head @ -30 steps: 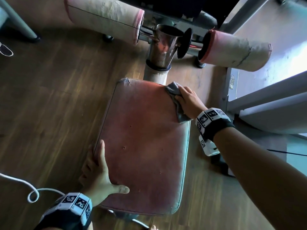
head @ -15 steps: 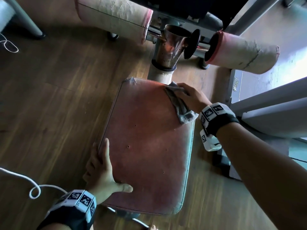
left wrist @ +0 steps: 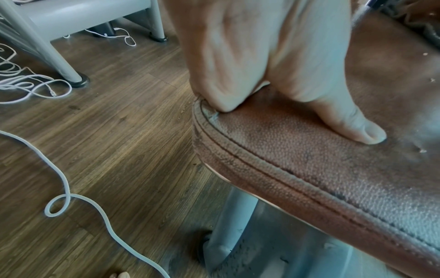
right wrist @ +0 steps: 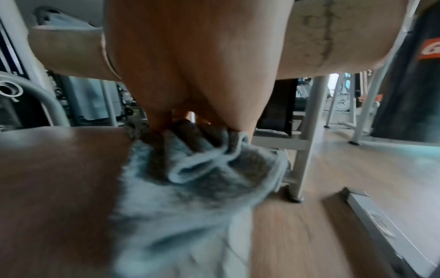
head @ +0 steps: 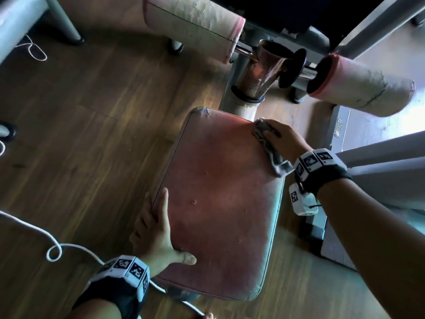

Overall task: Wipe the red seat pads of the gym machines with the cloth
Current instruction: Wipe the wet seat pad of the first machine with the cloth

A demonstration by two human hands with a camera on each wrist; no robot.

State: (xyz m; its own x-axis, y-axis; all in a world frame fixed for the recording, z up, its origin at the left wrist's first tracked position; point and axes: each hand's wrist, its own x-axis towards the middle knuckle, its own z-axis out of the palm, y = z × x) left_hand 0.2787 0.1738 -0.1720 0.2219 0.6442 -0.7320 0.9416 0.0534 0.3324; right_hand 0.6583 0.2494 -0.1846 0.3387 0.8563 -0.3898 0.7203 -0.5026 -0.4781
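Observation:
The worn red seat pad (head: 220, 203) fills the middle of the head view. My right hand (head: 280, 139) lies flat at its far right corner and presses a bunched grey cloth (head: 273, 157) onto the pad. The right wrist view shows the cloth (right wrist: 190, 178) crumpled under my palm (right wrist: 190, 56), spilling over the pad's (right wrist: 59, 169) right edge. My left hand (head: 158, 229) rests on the near left edge with straight fingers. In the left wrist view its thumb (left wrist: 357, 129) lies on top of the pad (left wrist: 309, 159).
Two cracked pale foam rollers (head: 195, 26) (head: 358, 93) flank a chrome post (head: 259, 74) just beyond the pad. Grey machine frame bars (head: 379, 157) run along the right. A white cable (head: 34, 224) loops over the wooden floor at the left, near grey frame legs (head: 62, 21).
My right hand has slid the cloth a little farther along the right edge into the pad's far corner. The left hand has stayed on the near left edge.

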